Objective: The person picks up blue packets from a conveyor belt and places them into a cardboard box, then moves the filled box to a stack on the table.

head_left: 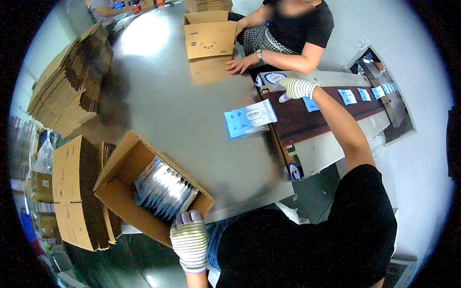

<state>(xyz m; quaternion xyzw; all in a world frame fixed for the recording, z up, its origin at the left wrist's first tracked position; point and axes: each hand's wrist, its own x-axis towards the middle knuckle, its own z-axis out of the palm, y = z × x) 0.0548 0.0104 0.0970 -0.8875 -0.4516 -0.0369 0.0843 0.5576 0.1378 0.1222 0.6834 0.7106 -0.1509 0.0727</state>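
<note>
My left hand (pixel 189 244), in a striped white glove, has its fingers hooked over the near edge of an open, tilted cardboard box (pixel 117 165). Inside that box stands a row of blue-and-silver flat packets (pixel 165 189). Stretched out to the far right, my right hand (pixel 298 89) wears a matching glove and hovers over the conveyor belt (pixel 300 122), thumb and fingers apart, with nothing visible between them. Just beside it a blue-and-white packet (pixel 310 104) lies on the belt, partly behind my wrist. Overlapping packets (pixel 249 118) rest at the belt's end, partly over the metal table.
Several packets (pixel 363 94) line the belt back to a wall opening. Across the metal table (pixel 192 120), a co-worker's hand (pixel 243 63) lies near another open box (pixel 210 41). Flattened cartons (pixel 67 86) are stacked at left, above a standing carton (pixel 69 192).
</note>
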